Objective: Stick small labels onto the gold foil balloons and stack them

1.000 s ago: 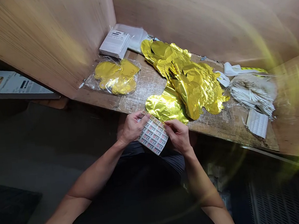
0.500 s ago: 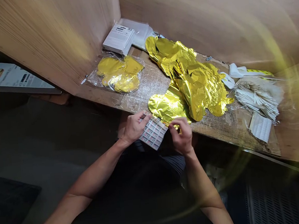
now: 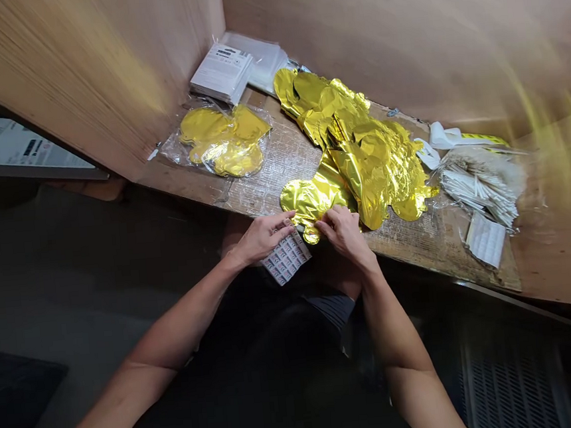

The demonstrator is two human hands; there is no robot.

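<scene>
My left hand (image 3: 262, 237) holds a sheet of small printed stickers (image 3: 286, 259) at the table's near edge, its fingers reaching over onto a flat gold foil balloon (image 3: 314, 198). Just to the right, my right hand (image 3: 343, 230) pinches the near edge of that same balloon, fingers pressed together. The balloon lies in front of a loose heap of gold foil balloons (image 3: 359, 141) on the wooden table (image 3: 417, 236).
A bagged gold balloon (image 3: 224, 141) lies at the left by the wooden wall. White packets (image 3: 226, 72) are stacked in the corner. A bundle of white sticks in plastic (image 3: 483, 187) and a white paper slip (image 3: 485, 240) sit at the right.
Both hands moved forward from over the sticker sheet to the near gold balloon. My right hand left the sheet and now pinches the balloon's edge.
</scene>
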